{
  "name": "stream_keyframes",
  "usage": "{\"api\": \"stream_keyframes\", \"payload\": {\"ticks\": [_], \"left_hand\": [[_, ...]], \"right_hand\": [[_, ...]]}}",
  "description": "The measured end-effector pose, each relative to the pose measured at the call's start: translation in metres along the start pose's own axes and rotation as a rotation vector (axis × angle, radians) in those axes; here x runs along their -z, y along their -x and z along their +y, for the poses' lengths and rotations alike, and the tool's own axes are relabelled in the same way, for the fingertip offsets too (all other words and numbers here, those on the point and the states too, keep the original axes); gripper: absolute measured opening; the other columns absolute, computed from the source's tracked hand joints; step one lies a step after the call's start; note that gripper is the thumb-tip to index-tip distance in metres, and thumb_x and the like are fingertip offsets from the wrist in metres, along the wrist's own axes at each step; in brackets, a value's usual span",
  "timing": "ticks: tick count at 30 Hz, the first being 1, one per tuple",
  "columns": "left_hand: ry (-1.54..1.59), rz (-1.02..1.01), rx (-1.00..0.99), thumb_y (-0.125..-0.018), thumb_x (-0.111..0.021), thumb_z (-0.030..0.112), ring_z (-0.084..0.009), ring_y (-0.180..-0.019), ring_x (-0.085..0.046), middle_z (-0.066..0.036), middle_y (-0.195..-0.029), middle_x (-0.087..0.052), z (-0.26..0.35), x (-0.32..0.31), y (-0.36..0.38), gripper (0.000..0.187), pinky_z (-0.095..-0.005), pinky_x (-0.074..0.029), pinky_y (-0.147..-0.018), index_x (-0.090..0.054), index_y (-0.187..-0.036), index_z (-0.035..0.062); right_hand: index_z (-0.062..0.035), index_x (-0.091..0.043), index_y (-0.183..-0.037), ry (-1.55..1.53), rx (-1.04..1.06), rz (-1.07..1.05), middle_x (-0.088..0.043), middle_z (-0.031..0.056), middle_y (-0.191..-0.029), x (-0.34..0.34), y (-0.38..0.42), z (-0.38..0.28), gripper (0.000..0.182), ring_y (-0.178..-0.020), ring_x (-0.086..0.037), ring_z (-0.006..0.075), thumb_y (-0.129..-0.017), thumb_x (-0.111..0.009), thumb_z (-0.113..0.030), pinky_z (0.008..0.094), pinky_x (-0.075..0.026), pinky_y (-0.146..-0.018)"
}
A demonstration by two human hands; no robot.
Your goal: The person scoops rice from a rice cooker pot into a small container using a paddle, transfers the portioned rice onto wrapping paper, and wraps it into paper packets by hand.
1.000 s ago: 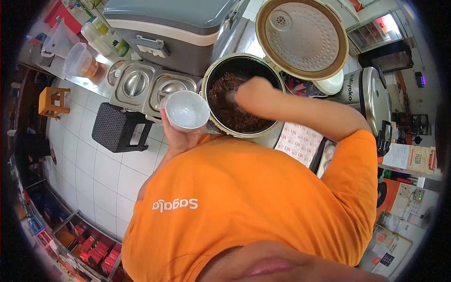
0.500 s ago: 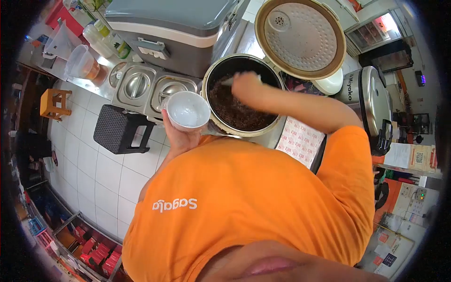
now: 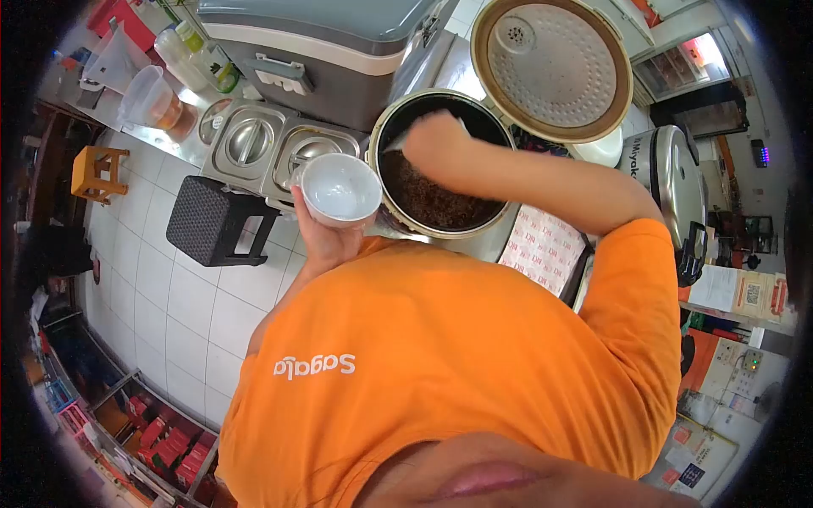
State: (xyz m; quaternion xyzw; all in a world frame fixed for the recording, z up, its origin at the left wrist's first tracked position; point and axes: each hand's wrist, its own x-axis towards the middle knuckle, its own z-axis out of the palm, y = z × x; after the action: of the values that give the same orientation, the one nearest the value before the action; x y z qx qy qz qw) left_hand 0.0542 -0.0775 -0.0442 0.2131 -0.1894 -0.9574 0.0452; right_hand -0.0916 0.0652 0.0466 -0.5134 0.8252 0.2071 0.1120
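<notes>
A white bowl [image 3: 341, 190] rests in my left hand [image 3: 326, 240], tilted so that its inside shows, just left of a large round cooker pot [image 3: 500, 218]. Dark brown, grainy food [image 3: 440, 203] fills the lower part of the pot. My right hand [image 3: 436, 146] is over the pot's inside, fingers closed around a whitish utensil [image 3: 396, 144] that is mostly hidden and blurred. Behind the pot, its round lid [image 3: 550, 72] stands open.
Lidded steel trays [image 3: 246, 144] sit left of the pot, below a grey cooler box [image 3: 339, 76]. Patterned paper [image 3: 542, 245] lies to the right, near a second cooker [image 3: 665, 182]. A black stool [image 3: 203, 222] is on the floor.
My right hand has shifted slightly left and up within the pot, with the utensil nearer its left side. My left hand still holds the bowl in nearly the same place.
</notes>
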Motion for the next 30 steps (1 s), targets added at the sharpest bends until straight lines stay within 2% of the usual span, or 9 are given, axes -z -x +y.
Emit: {"api": "stream_keyframes", "payload": {"ticks": [1, 4, 7, 10, 17, 19, 21, 24, 30], "left_hand": [[-0.022, -0.041, -0.015, -0.087, -0.027, 0.066, -0.0315, -0.121, -0.044, -0.006, -0.13, -0.046, -0.002, 0.005, -0.002, 0.065, -0.0624, -0.036, -0.091, -0.04, -0.132, 0.021], [-0.011, -0.051, -0.02, -0.087, -0.027, 0.066, -0.0317, -0.119, -0.046, -0.006, -0.128, -0.048, -0.004, 0.007, -0.004, 0.065, -0.0617, -0.042, -0.086, -0.041, -0.131, 0.0208], [-0.007, -0.041, 0.027, -0.087, -0.027, 0.065, -0.0317, -0.118, -0.047, -0.006, -0.129, -0.047, 0.001, 0.0, 0.002, 0.064, -0.0633, -0.043, -0.086, -0.041, -0.131, 0.0209], [-0.009, -0.064, 0.031, -0.087, -0.027, 0.064, -0.0321, -0.118, -0.046, -0.007, -0.129, -0.047, 0.0, 0.006, -0.002, 0.063, -0.0648, -0.041, -0.088, -0.041, -0.13, 0.0206], [-0.052, 0.051, -0.015, -0.086, -0.03, 0.063, -0.0319, -0.119, -0.046, -0.007, -0.13, -0.045, -0.005, -0.003, 0.002, 0.063, -0.0649, -0.041, -0.089, -0.04, -0.131, 0.02], [-0.097, 0.015, -0.037, -0.086, -0.031, 0.063, -0.0316, -0.12, -0.045, -0.007, -0.13, -0.045, -0.005, -0.004, 0.002, 0.063, -0.0643, -0.042, -0.089, -0.04, -0.132, 0.0202], [-0.094, 0.048, -0.024, -0.086, -0.031, 0.062, -0.0315, -0.12, -0.045, -0.006, -0.13, -0.045, -0.006, -0.003, 0.003, 0.063, -0.064, -0.042, -0.089, -0.04, -0.131, 0.0203], [-0.102, 0.089, -0.009, -0.086, -0.032, 0.062, -0.031, -0.118, -0.047, -0.006, -0.13, -0.046, -0.007, -0.012, 0.003, 0.061, -0.0634, -0.043, -0.089, -0.041, -0.131, 0.0205], [-0.11, 0.174, -0.024, -0.085, -0.03, 0.065, -0.0317, -0.121, -0.043, -0.006, -0.131, -0.044, -0.003, -0.024, 0.008, 0.064, -0.0631, -0.039, -0.092, -0.041, -0.131, 0.0207]], "right_hand": [[-0.0038, -0.067, -0.072, 0.169, 0.105, 0.254, -0.064, 0.0127, -0.073, -0.021, -0.011, 0.015, 0.01, -0.07, -0.065, 0.0258, -0.07, -0.061, -0.012, 0.0361, -0.05, -0.057], [-0.0048, -0.067, -0.071, 0.12, 0.163, 0.291, -0.062, 0.011, -0.072, -0.054, -0.006, 0.018, 0.01, -0.07, -0.064, 0.0245, -0.067, -0.062, -0.013, 0.0359, -0.049, -0.056], [-0.0072, -0.066, -0.07, 0.065, 0.217, 0.019, -0.061, 0.0102, -0.074, -0.04, 0.007, 0.017, 0.008, -0.071, -0.062, 0.0232, -0.068, -0.061, -0.013, 0.0355, -0.049, -0.056], [-0.0085, -0.064, -0.066, 0.063, 0.276, 0.292, -0.062, 0.0106, -0.08, -0.006, 0.003, 0.024, 0.01, -0.074, -0.062, 0.0236, -0.072, -0.058, -0.013, 0.0359, -0.05, -0.06], [-0.012, -0.068, -0.078, 0.165, 0.287, 0.013, -0.061, 0.0092, -0.087, -0.04, 0.019, 0.025, 0.011, -0.08, -0.061, 0.0256, -0.074, -0.06, -0.02, 0.0339, -0.049, -0.061], [-0.0139, -0.067, -0.086, 0.059, 0.327, 0.236, -0.061, 0.0091, -0.088, -0.017, 0.027, 0.043, 0.017, -0.087, -0.06, 0.0259, -0.074, -0.063, -0.025, 0.0346, -0.049, -0.064], [-0.0138, -0.069, -0.083, -0.082, 0.334, 0.223, -0.061, 0.0082, -0.083, -0.009, 0.025, 0.038, 0.015, -0.087, -0.06, 0.0253, -0.074, -0.062, -0.024, 0.0344, -0.047, -0.063], [-0.0109, -0.07, -0.072, 0.308, 0.473, 0.21, -0.065, 0.0074, -0.086, -0.048, 0.028, -0.004, 0.014, -0.085, -0.061, 0.0235, -0.072, -0.06, -0.021, 0.0346, -0.048, -0.06], [-0.0109, -0.071, -0.075, 0.128, 0.264, -0.156, -0.067, 0.0094, -0.075, -0.006, 0.028, 0.021, 0.012, -0.074, -0.066, 0.0242, -0.069, -0.063, -0.017, 0.0363, -0.05, -0.056]]}}
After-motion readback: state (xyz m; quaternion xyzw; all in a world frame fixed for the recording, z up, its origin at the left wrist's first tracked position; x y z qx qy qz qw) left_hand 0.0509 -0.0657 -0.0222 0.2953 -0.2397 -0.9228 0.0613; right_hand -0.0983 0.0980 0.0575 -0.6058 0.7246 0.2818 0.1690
